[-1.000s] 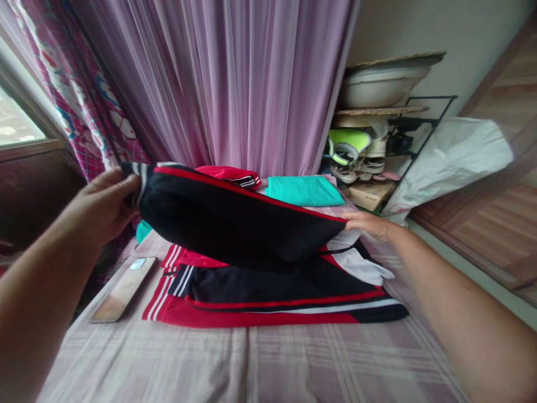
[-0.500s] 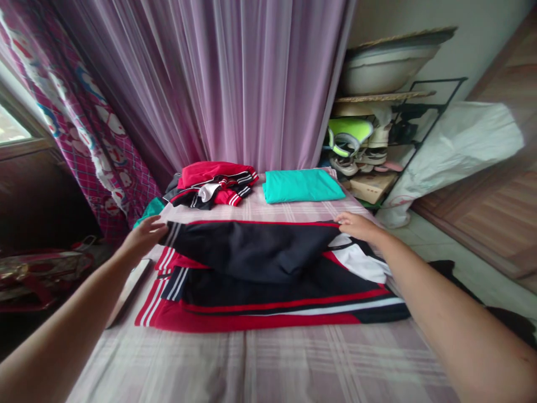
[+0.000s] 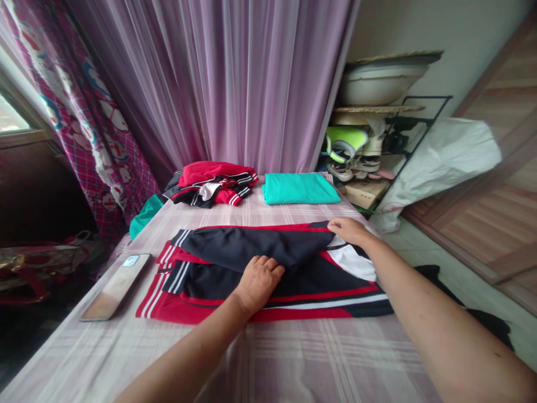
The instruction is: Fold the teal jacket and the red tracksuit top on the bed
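A jacket [image 3: 285, 254] in dark navy, red and white lies folded on the bed, its striped cuffs stacked at the left. One dark sleeve [image 3: 235, 243] is laid across the upper part. My left hand [image 3: 259, 282] rests palm down on the middle of the jacket, fingers close together and slightly bent on the cloth; the fingertips are partly hidden. At the upper right corner, my right hand [image 3: 347, 229] pinches the jacket's edge near a white panel [image 3: 352, 260].
The bed [image 3: 293, 358] has a plaid sheet. A phone [image 3: 117, 288] lies at its left. Behind are a rumpled red and black clothing pile [image 3: 213, 182] and a folded teal cloth [image 3: 300, 188]. A shoe rack [image 3: 403, 131] and white plastic bag [image 3: 448, 162] stand at the right.
My left hand has let go of the sleeve cuff at the left and moved right onto the jacket's middle, uncovering the phone. My right hand still holds the upper right corner.
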### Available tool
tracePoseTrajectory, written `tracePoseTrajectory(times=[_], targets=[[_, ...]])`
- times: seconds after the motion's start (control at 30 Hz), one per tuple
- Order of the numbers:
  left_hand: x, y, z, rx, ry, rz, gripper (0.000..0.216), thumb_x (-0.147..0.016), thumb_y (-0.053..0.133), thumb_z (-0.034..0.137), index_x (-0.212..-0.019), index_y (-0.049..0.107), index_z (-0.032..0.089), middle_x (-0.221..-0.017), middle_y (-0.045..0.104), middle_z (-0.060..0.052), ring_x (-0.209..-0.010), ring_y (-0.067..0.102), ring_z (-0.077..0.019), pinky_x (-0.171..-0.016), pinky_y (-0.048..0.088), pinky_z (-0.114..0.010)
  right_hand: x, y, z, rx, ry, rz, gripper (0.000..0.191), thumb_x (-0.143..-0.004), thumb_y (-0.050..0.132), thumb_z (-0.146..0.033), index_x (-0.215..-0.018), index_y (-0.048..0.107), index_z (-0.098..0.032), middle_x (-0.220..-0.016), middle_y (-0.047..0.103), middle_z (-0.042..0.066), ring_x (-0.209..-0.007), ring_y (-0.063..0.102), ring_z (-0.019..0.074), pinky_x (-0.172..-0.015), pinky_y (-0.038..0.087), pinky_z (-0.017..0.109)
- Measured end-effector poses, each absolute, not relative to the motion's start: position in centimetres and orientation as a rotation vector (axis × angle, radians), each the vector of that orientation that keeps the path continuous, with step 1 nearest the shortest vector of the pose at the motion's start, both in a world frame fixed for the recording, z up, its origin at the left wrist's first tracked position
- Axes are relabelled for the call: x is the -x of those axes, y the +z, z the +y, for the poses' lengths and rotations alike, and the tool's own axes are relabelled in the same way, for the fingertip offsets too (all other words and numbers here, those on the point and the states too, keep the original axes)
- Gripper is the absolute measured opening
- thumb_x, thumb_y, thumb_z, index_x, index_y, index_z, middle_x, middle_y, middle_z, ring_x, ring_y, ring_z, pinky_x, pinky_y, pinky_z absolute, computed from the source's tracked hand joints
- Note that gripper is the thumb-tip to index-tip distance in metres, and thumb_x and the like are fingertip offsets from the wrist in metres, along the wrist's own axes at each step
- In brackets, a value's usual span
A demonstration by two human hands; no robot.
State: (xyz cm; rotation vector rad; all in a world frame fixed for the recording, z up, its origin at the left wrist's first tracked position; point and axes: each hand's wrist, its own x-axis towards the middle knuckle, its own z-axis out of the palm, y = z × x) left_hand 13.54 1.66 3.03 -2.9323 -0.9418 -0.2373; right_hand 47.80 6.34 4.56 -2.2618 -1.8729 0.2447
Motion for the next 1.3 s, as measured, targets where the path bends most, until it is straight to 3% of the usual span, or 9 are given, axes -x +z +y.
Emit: tracePoseTrajectory(times=[0.2, 0.3, 0.43, 0.57, 0.67, 0.77, 0.93, 1.13, 1.3], targets=[[-12.3, 3.1, 1.9, 3.088, -0.706, -0.996, 0.030, -0.100, 0.040, 0.024, -0.113, 0.067, 0.025, -0.104, 0.070, -0.008, -0.094, 0.065, -0.0194, -0.085, 0.056, -0.037, -47.7, 3.9, 6.3, 2.422, -0.032, -1.760, 0.035, -0.090, 0.043, -0.033, -0.098, 0.076, -0.028, -0.110, 0.076, 0.007, -0.110, 0.063, 0.0291, -0.084, 0.045, 0.037], [-12.6, 2.7, 0.5, 3.216, -0.467, -0.945, 0.033, -0.100, 0.039, 0.033, -0.116, 0.068, 0.032, -0.111, 0.071, -0.009, -0.099, 0.067, -0.0217, -0.090, 0.056, -0.040, -47.1, 3.4, 6.2, 2.461, -0.014, -1.747, 0.032, -0.088, 0.045, -0.028, -0.099, 0.076, -0.028, -0.113, 0.074, 0.008, -0.114, 0.061, 0.0319, -0.089, 0.045, 0.044], [-13.2, 2.3, -0.5, 3.320, -0.326, -0.953, 0.036, -0.097, 0.045, 0.042, -0.127, 0.064, 0.041, -0.120, 0.070, -0.009, -0.108, 0.066, -0.0238, -0.096, 0.056, -0.043, -44.5, 4.1, 6.0, 2.299, -0.126, -1.765, 0.036, -0.089, 0.048, -0.026, -0.119, 0.069, -0.026, -0.124, 0.070, 0.010, -0.120, 0.057, 0.0315, -0.098, 0.043, 0.047], [-10.7, 3.6, 1.5, 3.248, -0.543, -0.992, 0.035, -0.098, 0.045, 0.038, -0.124, 0.066, 0.031, -0.115, 0.072, -0.009, -0.103, 0.068, -0.0230, -0.095, 0.057, -0.042, -39.6, 5.2, 4.8, 1.960, -0.083, -1.988, 0.035, -0.093, 0.045, -0.025, -0.119, 0.068, -0.023, -0.128, 0.067, 0.009, -0.116, 0.060, 0.0243, -0.099, 0.044, 0.035], [-5.8, 5.4, 4.4, 3.008, -0.372, -1.171, 0.032, -0.095, 0.049, 0.027, -0.121, 0.068, 0.023, -0.118, 0.072, -0.010, -0.108, 0.066, -0.0254, -0.097, 0.053, -0.045, -36.2, 4.8, 2.9, 1.908, 0.053, -2.102, 0.027, -0.094, 0.047, -0.026, -0.108, 0.070, -0.025, -0.117, 0.071, 0.006, -0.106, 0.065, 0.0213, -0.090, 0.047, 0.030], [0.0, 6.9, 6.8, 2.864, -0.106, -1.315, 0.035, -0.090, 0.053, 0.018, -0.120, 0.069, 0.026, -0.121, 0.072, -0.008, -0.114, 0.065, -0.0253, -0.102, 0.049, -0.045, -35.3, 3.3, 1.1, 1.930, 0.065, -2.117, 0.022, -0.093, 0.050, -0.030, -0.099, 0.071, -0.027, -0.108, 0.073, 0.004, -0.100, 0.066, 0.0213, -0.085, 0.048, 0.030], [6.0, 7.0, 8.9, 2.715, 0.012, -1.520, 0.041, -0.092, 0.046, 0.025, -0.127, 0.067, 0.029, -0.133, 0.067, -0.006, -0.119, 0.064, -0.0243, -0.106, 0.046, -0.043, -37.5, 0.7, 0.1, 2.114, -0.094, -1.925, 0.023, -0.092, 0.052, -0.033, -0.102, 0.071, -0.025, -0.111, 0.072, 0.009, -0.104, 0.065, 0.0265, -0.086, 0.049, 0.036], [5.6, 6.1, 10.6, 2.763, -0.085, -1.617, 0.042, -0.088, 0.050, 0.034, -0.125, 0.069, 0.028, -0.125, 0.070, -0.008, -0.112, 0.066, -0.0244, -0.098, 0.051, -0.036, -38.1, -0.8, 0.0, 2.123, -0.110, -1.894, 0.025, -0.093, 0.050, -0.033, -0.107, 0.070, -0.025, -0.113, 0.071, 0.009, -0.106, 0.064, 0.0269, -0.090, 0.049, 0.037], [4.3, 6.7, 11.4, 2.702, 0.160, -1.564, 0.035, -0.084, 0.055, 0.026, -0.114, 0.073, 0.031, -0.122, 0.070, -0.006, -0.111, 0.066, -0.0257, -0.094, 0.050, -0.039, -37.3, -1.5, -0.4, 2.102, -0.196, -1.824, 0.031, -0.094, 0.047, -0.029, -0.113, 0.070, -0.021, -0.115, 0.070, 0.012, -0.108, 0.063, 0.0276, -0.094, 0.048, 0.039]])
